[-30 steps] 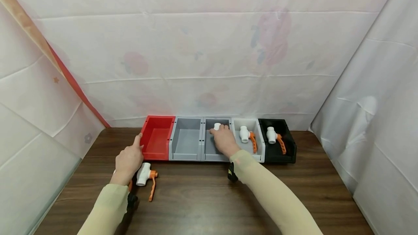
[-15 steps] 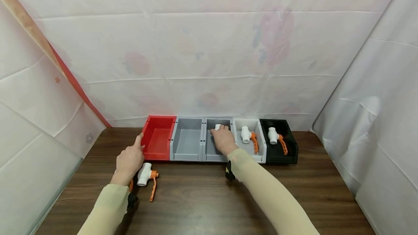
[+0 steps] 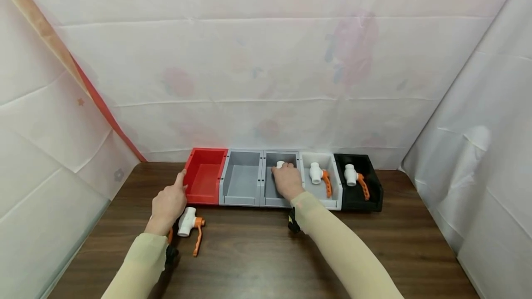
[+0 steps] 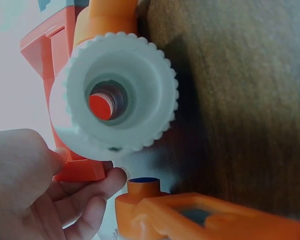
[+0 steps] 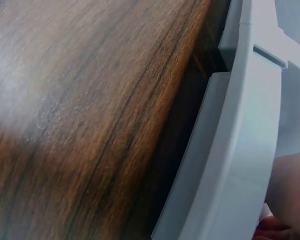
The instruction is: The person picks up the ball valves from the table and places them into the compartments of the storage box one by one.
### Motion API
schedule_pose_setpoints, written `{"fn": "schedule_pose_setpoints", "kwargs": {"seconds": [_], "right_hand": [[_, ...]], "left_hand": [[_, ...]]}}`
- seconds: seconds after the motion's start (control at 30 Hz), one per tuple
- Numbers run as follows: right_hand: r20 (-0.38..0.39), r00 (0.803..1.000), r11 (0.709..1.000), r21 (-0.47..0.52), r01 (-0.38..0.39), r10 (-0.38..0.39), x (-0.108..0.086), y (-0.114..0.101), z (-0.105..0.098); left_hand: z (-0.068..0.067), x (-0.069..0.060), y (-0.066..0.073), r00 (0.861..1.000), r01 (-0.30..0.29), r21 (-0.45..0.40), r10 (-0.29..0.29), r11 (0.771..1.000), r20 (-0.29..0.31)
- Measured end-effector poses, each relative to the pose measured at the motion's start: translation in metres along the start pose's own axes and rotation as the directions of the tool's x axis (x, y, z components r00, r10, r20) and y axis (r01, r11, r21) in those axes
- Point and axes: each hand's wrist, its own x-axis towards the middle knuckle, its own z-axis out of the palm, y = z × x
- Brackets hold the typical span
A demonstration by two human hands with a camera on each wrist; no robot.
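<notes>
One half-hidden valve (image 3: 170,236), far L: just a white sliver + an orange bit. Next, table valve (image 3: 187,222): white T-shaped body, orange fitting at its side, slim orange handle running back twd the person. Held valve (image 3: 280,164): white end only in sight. White-bin valve (image 3: 316,173) & black-bin valve (image 3: 351,175): same white body, orange handle slanting off R.

Half-hidden valve is by the wrist of the L hand (image 3: 168,204); table valve lies on the table (image 3: 249,253) just R of that wrist. L hand pinches the L side of the red bin (image 3: 203,181); light-grey bin (image 3: 242,179) stands between the hands. R hand (image 3: 288,181), fingers curled, grips the held valve inside the darker grey bin (image 3: 270,193). White bin (image 3: 316,192) w/ its valve is just R of R hand; black bin (image 3: 361,204) w/ its valve, farther R.

L wrist view has a ribbed white ring (image 4: 145,85) up close, red showing thru its bore; can't tell which L valve it belongs to. R fingertips mostly hidden, ditto held valve's handle. R wrist view: mostly table & a grey bin front, R hand cut off at the edge.
</notes>
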Motion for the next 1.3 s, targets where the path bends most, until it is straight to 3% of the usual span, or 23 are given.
{"fn": "schedule_pose_setpoints", "kwargs": {"seconds": [0.37, 0.83, 1.13, 1.3], "right_hand": [[-0.088, 0.996, 0.995, 0.098, 0.025, -0.017, -0.006, 0.004, -0.001], [-0.204, 0.974, 0.977, 0.164, 0.137, -0.102, -0.018, 0.003, -0.016], [-0.378, 0.920, 0.946, 0.249, 0.210, -0.105, -0.046, 0.021, -0.039], [-0.430, 0.900, 0.931, 0.292, 0.218, -0.076, -0.060, 0.041, -0.042]], "left_hand": [[0.004, 0.000, -0.001, 1.000, -0.003, 0.006, 0.003, 1.000, -0.011], [0.002, 0.002, -0.007, 0.999, -0.003, 0.001, 0.003, 1.000, -0.048], [0.001, 0.003, -0.004, 0.999, 0.000, -0.003, 0.000, 1.000, -0.033], [-0.003, 0.002, -0.004, 1.000, 0.015, 0.008, -0.015, 1.000, -0.022]]}}
